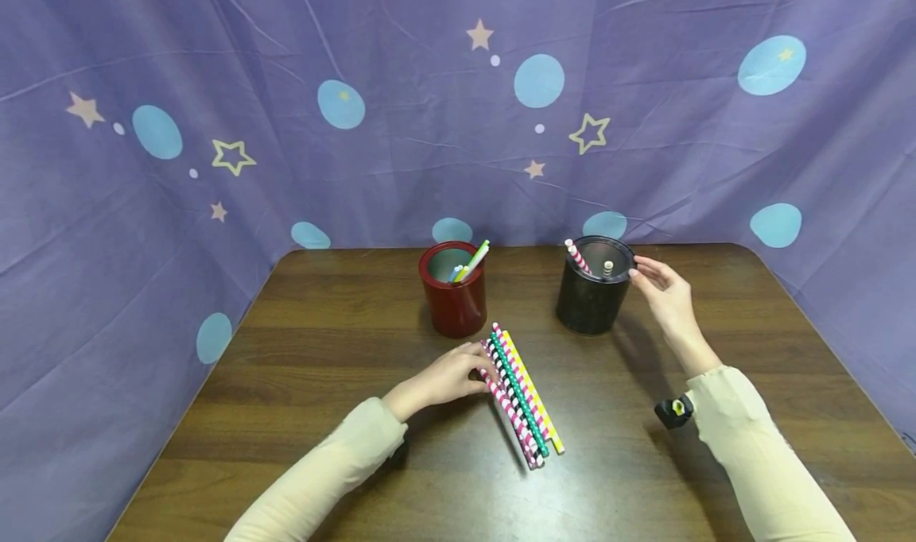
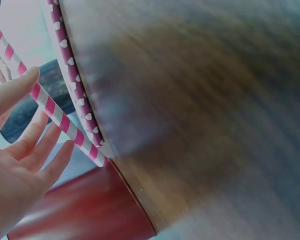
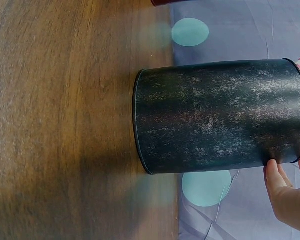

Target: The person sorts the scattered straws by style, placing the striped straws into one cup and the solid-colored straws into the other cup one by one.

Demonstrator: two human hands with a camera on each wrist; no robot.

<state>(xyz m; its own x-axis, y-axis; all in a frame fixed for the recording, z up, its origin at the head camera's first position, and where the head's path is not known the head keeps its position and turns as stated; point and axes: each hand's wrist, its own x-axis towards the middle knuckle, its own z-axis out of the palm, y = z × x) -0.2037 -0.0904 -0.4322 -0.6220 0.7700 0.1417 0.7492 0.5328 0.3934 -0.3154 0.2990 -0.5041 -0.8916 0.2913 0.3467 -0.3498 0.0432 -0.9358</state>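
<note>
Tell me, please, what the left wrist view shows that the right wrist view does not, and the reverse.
Only the left wrist view shows the left hand and a straw with white hearts. Only the right wrist view shows round spots on the curtain. Both show the black container, the wooden table and part of the red container.

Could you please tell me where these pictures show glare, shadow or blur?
Head view: bright glare on the table near the straws, soft shadow beside the black can; left wrist view: the table looks blurred and hazy, the striped straw clearer; right wrist view: pale sheen on the black can, dim shadow on the table.
</note>
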